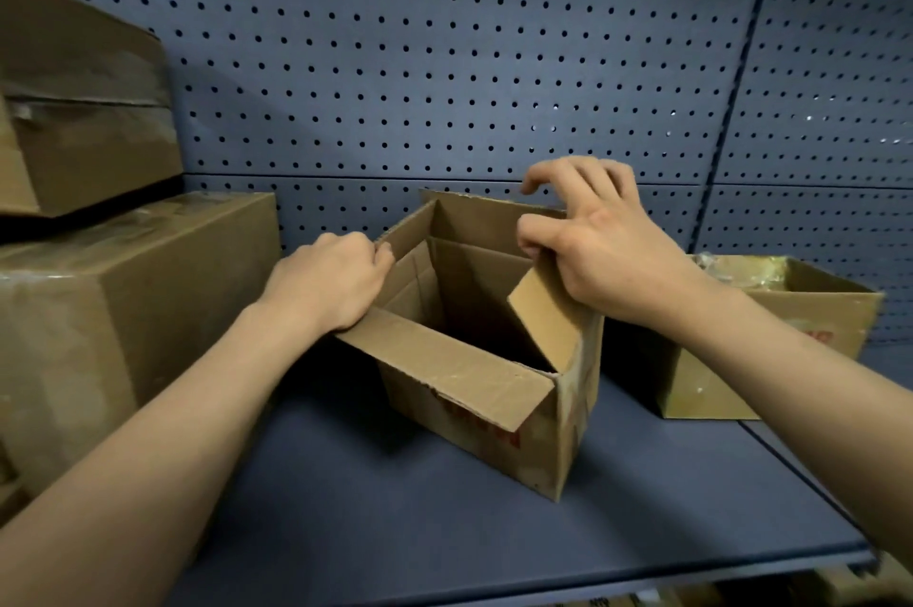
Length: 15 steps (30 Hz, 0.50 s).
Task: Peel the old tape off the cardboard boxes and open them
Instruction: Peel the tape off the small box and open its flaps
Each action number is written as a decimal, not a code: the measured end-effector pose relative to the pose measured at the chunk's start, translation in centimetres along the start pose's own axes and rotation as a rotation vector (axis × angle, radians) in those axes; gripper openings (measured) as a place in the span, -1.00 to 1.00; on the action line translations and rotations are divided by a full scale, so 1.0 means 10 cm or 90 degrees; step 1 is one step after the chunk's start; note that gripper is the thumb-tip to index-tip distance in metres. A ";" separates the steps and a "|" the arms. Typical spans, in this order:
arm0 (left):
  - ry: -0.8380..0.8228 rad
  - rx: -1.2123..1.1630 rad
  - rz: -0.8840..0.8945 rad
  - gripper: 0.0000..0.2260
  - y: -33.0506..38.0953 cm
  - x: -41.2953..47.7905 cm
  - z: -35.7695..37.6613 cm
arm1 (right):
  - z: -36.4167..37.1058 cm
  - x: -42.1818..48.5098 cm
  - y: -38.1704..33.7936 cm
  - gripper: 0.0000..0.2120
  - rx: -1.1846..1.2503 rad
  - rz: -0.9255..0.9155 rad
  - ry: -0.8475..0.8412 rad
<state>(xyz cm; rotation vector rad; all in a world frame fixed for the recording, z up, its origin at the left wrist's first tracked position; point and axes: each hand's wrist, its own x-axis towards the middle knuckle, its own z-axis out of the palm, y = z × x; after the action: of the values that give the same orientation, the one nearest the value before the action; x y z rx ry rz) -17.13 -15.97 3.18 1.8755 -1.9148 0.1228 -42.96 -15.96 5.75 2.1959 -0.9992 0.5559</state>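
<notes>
Caller: Hands are working the middle box point(494, 413), and it is sitting open-topped on the blue shelf point(444, 507), in front of the pegboard point(444, 62).

Analyst: The left hand point(336, 282) is curling its fingers over the top edge of the left flap point(410, 228), which is standing nearly upright.

Caller: And the right hand point(607, 250) is pressing its palm on the right flap point(543, 315), thumb hooking round that flap's edge, the other fingers arching loose above the back flap point(474, 211).

Analyst: That right flap is tilting down into the box, while the front flap point(444, 359) is folding out toward the camera.

Caller: So the two hands are sitting apart, one gripping on each side of the opening.

Analyst: A stack of closed boxes point(123, 300) is sitting at far left, its faces gleaming with tape. Another open box point(790, 310) is standing off to the right, apart from the middle one. Something glossy is showing at its rim, tape or film, I cannot tell which.
</notes>
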 end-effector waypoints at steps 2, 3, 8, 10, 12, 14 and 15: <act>0.003 -0.053 -0.011 -0.58 -0.03 0.01 -0.02 | -0.04 -0.05 0.04 -0.78 0.033 0.021 0.006; 0.009 -0.072 -0.015 -0.58 -0.05 0.01 -0.03 | -0.07 -0.08 0.06 -0.80 0.062 0.040 0.007; 0.038 -0.140 -0.010 -0.55 -0.09 -0.04 -0.02 | -0.07 -0.19 0.05 -0.64 0.285 0.244 0.009; 0.050 -0.165 -0.014 -0.55 -0.08 -0.08 -0.01 | -0.07 -0.19 0.01 -0.69 0.361 0.330 -0.003; 0.061 -0.185 -0.028 -0.55 -0.08 -0.12 -0.01 | -0.08 -0.18 -0.02 -0.87 0.400 0.378 -0.004; 0.070 -0.199 -0.041 -0.55 -0.10 -0.15 -0.01 | -0.08 -0.19 -0.01 -0.96 0.427 0.401 0.020; 0.071 -0.210 -0.049 -0.55 -0.12 -0.16 -0.01 | -0.08 -0.19 0.00 -0.95 0.440 0.405 0.027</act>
<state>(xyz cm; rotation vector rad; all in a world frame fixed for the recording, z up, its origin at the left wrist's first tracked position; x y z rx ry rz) -16.02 -14.52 2.42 1.6807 -1.6709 -0.1054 -44.24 -14.42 5.16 2.3784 -1.6802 1.4023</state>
